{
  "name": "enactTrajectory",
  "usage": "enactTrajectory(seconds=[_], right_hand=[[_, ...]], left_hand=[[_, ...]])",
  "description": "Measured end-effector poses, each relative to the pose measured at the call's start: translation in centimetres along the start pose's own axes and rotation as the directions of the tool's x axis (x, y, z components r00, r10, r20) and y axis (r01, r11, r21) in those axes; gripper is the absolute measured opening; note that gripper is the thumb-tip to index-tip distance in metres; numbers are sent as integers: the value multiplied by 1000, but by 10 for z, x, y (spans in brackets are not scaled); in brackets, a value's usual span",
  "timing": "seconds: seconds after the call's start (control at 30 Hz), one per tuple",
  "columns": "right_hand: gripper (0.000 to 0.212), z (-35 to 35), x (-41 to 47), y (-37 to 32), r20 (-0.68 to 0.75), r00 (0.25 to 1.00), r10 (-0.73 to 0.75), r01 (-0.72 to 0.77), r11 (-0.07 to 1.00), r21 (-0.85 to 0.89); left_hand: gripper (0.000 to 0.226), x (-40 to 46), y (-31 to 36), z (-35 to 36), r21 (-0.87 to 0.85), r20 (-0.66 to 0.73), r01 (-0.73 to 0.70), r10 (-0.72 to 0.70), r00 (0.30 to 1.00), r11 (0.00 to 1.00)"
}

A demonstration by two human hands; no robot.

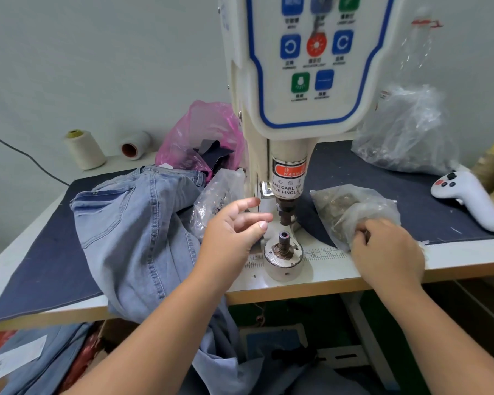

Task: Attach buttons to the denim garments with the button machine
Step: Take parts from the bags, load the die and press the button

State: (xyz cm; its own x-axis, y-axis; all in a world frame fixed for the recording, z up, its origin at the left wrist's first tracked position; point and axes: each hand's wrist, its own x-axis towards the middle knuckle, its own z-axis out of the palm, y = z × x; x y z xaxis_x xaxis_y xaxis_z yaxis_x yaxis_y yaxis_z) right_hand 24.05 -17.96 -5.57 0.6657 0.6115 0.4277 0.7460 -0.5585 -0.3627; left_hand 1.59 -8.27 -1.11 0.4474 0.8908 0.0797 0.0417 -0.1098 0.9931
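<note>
Fingers are the first thing at risk: the left hand (234,223) hovers with fingers loosely spread and holding nothing, its fingertips (264,224) just beside the lower post (284,243) of the button machine (291,115), at the centre of the frame. If the head came down while the hand sat that close, it could catch a finger (the red label on the ram warns of exactly this). A second risk, as I judge it, is a crooked or missing button: no denim lies over the post yet, and no button can be seen seated on it, so a press now would do nothing useful.

At lower right of centre the right hand (382,249) has its fingers curled into the mouth of a clear plastic bag of buttons (351,212); it pinches the bag or something inside, though whether a button is between the fingertips I cannot tell. Loose plastic dragged toward the post could snag there.

Left of centre, the jeans (137,223) lie heaped on the dark mat (40,266), touching the left wrist and spilling over the front edge of the table (454,263). They are pale, washed blue denim, soft and crumpled, with a back pocket and stitched seams facing up. A second small clear bag (217,192) rests against them beside the machine column.
</note>
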Motion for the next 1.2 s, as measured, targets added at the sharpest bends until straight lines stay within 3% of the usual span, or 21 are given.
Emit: enactTrajectory(seconds=[0.23, 1.2], right_hand=[[24, -1, -1, 0, -20, 1000, -11, 11, 1000, 9], [28, 3, 0, 2, -24, 1000, -5, 5, 1000, 6]], left_hand=[[49, -8, -4, 11, -15, 35, -5, 6, 999, 1000], [44, -23, 1, 20, -38, 70, -50, 52, 996, 998]])
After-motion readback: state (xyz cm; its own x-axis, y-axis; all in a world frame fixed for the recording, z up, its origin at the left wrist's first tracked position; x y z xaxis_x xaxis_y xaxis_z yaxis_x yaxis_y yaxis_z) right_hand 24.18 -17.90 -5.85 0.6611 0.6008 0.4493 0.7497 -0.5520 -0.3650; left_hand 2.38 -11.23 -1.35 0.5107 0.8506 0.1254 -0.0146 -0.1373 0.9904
